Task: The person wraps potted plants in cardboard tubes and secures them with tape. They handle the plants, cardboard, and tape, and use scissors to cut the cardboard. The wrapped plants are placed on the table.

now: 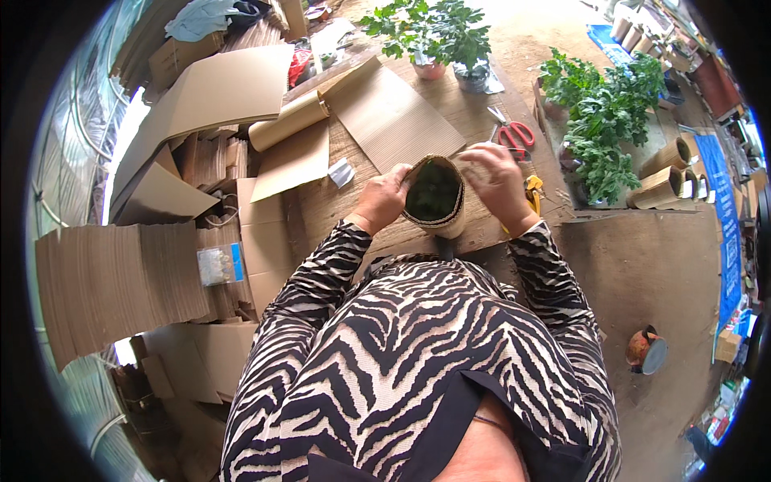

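A corrugated cardboard sleeve [449,224] stands on the wooden table right in front of me, with dark green leaves [433,191] inside it. My left hand [383,194] grips the sleeve's left rim, thumb on the upper edge. Beside the right rim is my right hand [499,184], fingers curled and apart, slightly blurred, with nothing visible in them. Past the sleeve lies a flat corrugated sheet [391,111]. Red-handled scissors [515,135] rest beyond my right hand, and a yellow tool [532,191] is partly hidden beside that wrist.
Two potted leafy plants [430,66] stand at the table's far end. To the right are more leafy plants [602,126] and several finished cardboard sleeves [659,187]. A cardboard roll [289,120] and stacked cardboard sheets [120,283] crowd the left. A small pot [644,350] lies at lower right.
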Motion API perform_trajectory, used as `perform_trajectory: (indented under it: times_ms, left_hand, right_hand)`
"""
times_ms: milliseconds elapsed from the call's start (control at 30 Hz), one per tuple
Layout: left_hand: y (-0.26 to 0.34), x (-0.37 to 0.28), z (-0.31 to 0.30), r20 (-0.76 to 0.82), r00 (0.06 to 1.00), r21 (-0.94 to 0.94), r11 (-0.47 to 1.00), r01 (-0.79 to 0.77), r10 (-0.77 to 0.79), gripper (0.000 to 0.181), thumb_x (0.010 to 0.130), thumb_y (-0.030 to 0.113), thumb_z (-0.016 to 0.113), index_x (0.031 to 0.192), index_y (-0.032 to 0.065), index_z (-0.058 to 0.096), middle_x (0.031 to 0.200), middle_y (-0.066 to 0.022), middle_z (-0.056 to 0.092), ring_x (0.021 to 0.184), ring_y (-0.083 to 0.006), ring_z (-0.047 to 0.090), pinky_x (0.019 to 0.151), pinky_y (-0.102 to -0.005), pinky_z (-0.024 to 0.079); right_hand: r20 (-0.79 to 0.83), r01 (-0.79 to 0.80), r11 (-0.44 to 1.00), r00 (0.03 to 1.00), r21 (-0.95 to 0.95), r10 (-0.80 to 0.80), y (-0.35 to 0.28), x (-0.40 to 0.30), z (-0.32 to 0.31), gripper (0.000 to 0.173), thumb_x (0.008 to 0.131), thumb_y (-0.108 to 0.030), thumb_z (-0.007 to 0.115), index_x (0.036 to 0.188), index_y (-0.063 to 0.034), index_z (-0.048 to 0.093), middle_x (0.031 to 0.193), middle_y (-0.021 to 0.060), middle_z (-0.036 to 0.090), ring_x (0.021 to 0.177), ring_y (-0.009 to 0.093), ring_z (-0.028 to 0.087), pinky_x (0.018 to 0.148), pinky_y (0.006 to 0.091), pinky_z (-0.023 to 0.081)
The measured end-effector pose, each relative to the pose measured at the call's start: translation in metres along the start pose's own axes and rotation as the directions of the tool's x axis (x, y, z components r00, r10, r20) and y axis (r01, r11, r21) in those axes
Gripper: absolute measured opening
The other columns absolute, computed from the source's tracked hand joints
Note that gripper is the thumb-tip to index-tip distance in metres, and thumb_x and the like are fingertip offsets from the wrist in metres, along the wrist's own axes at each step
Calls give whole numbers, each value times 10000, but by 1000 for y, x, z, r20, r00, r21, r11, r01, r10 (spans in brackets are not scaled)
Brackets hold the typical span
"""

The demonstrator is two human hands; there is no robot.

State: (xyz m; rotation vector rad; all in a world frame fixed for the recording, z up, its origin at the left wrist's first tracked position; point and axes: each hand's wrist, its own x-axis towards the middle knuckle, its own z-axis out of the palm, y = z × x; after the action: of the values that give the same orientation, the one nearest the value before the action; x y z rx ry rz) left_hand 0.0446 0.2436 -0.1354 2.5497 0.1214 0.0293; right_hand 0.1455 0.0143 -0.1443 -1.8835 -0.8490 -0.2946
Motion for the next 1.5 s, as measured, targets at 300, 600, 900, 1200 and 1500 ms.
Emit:
perform_trajectory:
  times_ms: [300, 600, 900, 1200, 1500]
  left_hand:
    - [-16, 17, 5, 52, 979, 3, 981, -196, 196, 207, 956, 160, 554, 1148, 92, 587, 890, -194, 684, 824, -382, 673, 685, -464, 533]
    - [-21, 21, 1, 42, 965, -40, 965, -258, 260, 193, 961, 176, 560, 1138, 100, 578, 845, -179, 687, 789, -373, 678, 645, -457, 536]
    - [-24, 20, 2, 11, 969, -167, 956, -240, 246, 257, 919, 142, 613, 1168, 97, 571, 896, -176, 699, 828, -366, 684, 685, -441, 547]
    - [-23, 17, 7, -128, 965, -275, 927, -256, 228, 339, 880, 62, 649, 1207, 70, 558, 972, -177, 712, 899, -353, 694, 756, -396, 563]
    - [-18, 13, 9, -130, 969, -259, 937, -236, 208, 365, 880, 67, 651, 1230, 69, 548, 995, -183, 709, 919, -351, 692, 776, -397, 561]
  right_hand:
    - [360, 343, 816, 916, -465, -180, -30, 37, 25, 128, 752, -166, 708, 871, -161, 661, 931, 24, 628, 952, 245, 609, 945, 420, 413]
    - [375, 379, 761, 907, -527, -193, -31, 30, 32, 64, 779, -177, 655, 778, -137, 606, 897, 21, 617, 887, 232, 618, 902, 411, 436]
    - [303, 329, 822, 931, -465, -201, -40, 21, 29, 74, 757, -131, 674, 793, -117, 610, 987, 32, 643, 930, 235, 617, 916, 408, 435]
    - [269, 219, 850, 958, -478, -95, -46, 16, 30, 269, 761, -148, 717, 1021, -140, 646, 1023, 47, 634, 989, 264, 623, 891, 413, 471]
    - [294, 282, 826, 944, -488, -149, -37, 22, 31, 103, 763, -153, 688, 822, -115, 613, 896, 45, 611, 851, 268, 626, 775, 402, 490]
